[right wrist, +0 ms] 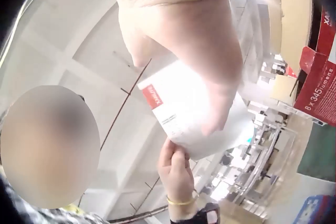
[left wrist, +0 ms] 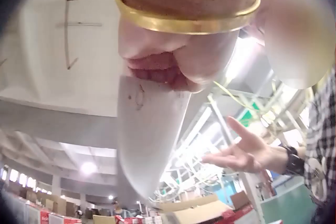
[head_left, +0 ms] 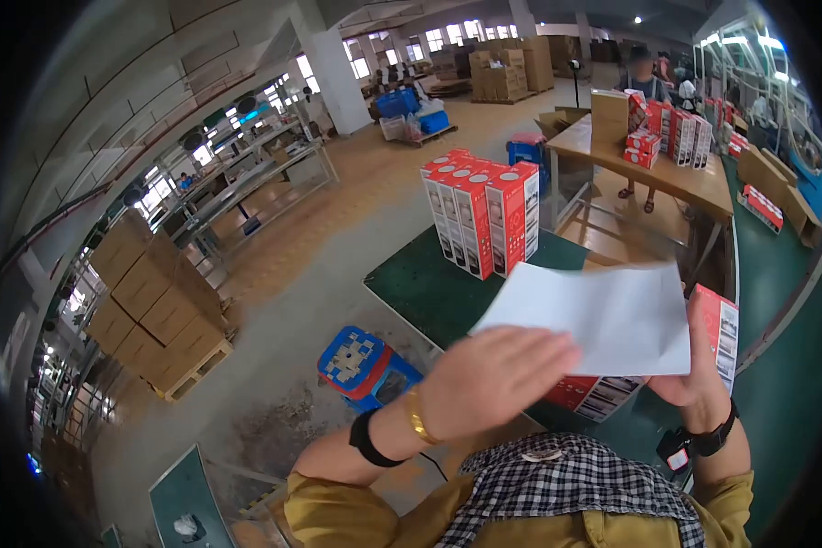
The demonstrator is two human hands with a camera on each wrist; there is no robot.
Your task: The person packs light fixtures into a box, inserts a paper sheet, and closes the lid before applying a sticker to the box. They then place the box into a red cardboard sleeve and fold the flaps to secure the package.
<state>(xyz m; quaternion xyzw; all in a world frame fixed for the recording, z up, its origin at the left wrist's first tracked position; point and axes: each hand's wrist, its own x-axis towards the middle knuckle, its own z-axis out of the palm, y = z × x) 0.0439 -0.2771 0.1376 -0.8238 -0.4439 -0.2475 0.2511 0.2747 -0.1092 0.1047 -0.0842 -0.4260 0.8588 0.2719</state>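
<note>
A white printed sheet of paper (head_left: 603,315) is held up in front of the person, its face bearing a red label in the right wrist view. The left hand (head_left: 511,374), with a gold bangle, pinches the sheet by its near-left edge; that grip (right wrist: 177,169) shows thumb and fingers on the paper. The right hand (head_left: 690,365) is at the sheet's right side. In the left wrist view, the right hand (left wrist: 241,153) has its fingers extended and palm turned up. Under the sheet lies a red-and-white box (head_left: 603,395), partly hidden. Another such box (head_left: 718,333) stands beyond the right hand.
Several red-and-white boxes (head_left: 484,215) stand upright on the green tabletop (head_left: 411,288). A blue stool (head_left: 352,361) is at the left on the floor. A wooden table (head_left: 630,169) with more boxes stands ahead, a person (head_left: 647,78) behind it. Stacked cartons (head_left: 155,306) sit at far left.
</note>
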